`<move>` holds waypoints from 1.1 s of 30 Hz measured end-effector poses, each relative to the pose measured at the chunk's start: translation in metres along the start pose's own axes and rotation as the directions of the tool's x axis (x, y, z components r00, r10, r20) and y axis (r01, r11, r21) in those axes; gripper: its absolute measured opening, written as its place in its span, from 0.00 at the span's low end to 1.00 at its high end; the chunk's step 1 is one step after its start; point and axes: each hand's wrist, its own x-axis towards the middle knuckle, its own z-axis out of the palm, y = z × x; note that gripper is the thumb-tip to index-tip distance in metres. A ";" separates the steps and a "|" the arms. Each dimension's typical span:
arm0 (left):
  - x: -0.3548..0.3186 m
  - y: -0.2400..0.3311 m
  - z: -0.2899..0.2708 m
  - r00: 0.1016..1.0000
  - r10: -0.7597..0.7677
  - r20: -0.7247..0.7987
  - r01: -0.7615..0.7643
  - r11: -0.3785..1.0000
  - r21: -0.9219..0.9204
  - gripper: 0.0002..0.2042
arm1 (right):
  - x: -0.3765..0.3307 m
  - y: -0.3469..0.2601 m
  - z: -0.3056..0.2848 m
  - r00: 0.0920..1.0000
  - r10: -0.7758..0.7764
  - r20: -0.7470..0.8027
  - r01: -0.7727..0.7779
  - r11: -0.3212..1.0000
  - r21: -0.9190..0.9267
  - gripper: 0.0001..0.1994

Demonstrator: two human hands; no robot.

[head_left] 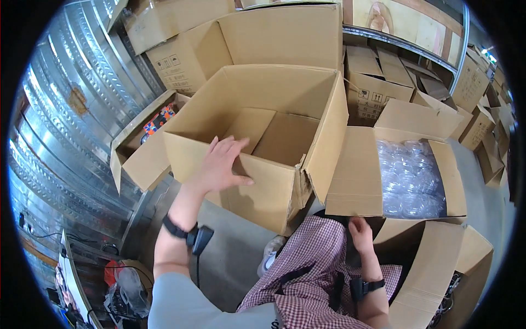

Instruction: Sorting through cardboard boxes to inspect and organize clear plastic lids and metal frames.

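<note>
A large cardboard box (241, 186) stands in front of me with its top open, and its inside shows bare cardboard folds at the bottom. My left hand (216, 167) is at its near rim. The fingers are spread over the edge and the thumb is apart on the outer side, with nothing held. My right hand (361, 236) is low beside my checked apron (312, 247), just under the edge of a smaller box's flap (356, 186). Its fingers are curled in, and nothing shows in them. That smaller box holds clear plastic pieces (411, 178).
At lower right stands another open box (433, 268), with a dark tangle of cords or wires inside. A narrow box with colourful items (159, 120) is against the corrugated metal wall (71, 126). Stacked cartons (378, 82) fill the back. Plastic bags (129, 290) lie at lower left.
</note>
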 end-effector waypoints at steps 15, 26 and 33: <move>-0.086 0.156 -0.079 0.824 0.464 0.325 -0.429 0.886 -0.176 0.10 | -0.021 -0.041 0.059 0.902 0.099 0.419 -0.390 0.600 0.698 0.29; -0.190 0.167 -0.147 0.824 -0.197 0.531 0.221 0.975 0.019 0.17 | -0.064 -0.131 0.212 0.647 -0.359 0.673 -0.154 0.802 0.577 0.31; -0.252 0.141 -0.061 0.747 -0.493 0.446 0.496 0.860 0.118 0.19 | -0.070 -0.095 0.200 0.716 -0.338 0.611 -0.016 0.867 0.498 0.22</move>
